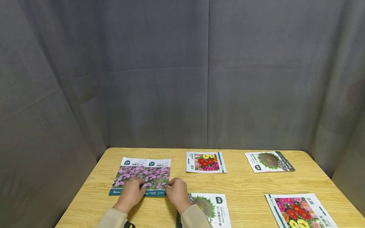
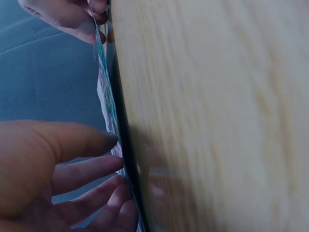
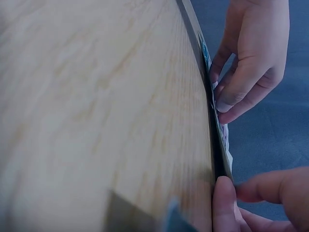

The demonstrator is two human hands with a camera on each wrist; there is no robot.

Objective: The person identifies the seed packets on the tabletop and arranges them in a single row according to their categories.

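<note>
Two seed packets printed with purple flowers lie side by side at the table's left, the left packet meeting the right packet along their edges. My left hand rests its fingertips on the packets near that seam; in the left wrist view its thumb and fingers reach out fairly straight onto the surface. With thumb and fingers, my right hand pinches the right packet's lower right edge, which the right wrist view shows slightly off the wood. Parts of both packets are hidden under the left hand.
A sunflower packet lies partly under my right forearm. Behind it is a red-and-yellow flower packet. Another sunflower packet lies at the back right, another flower packet at the front right. Grey curtains enclose the wooden table.
</note>
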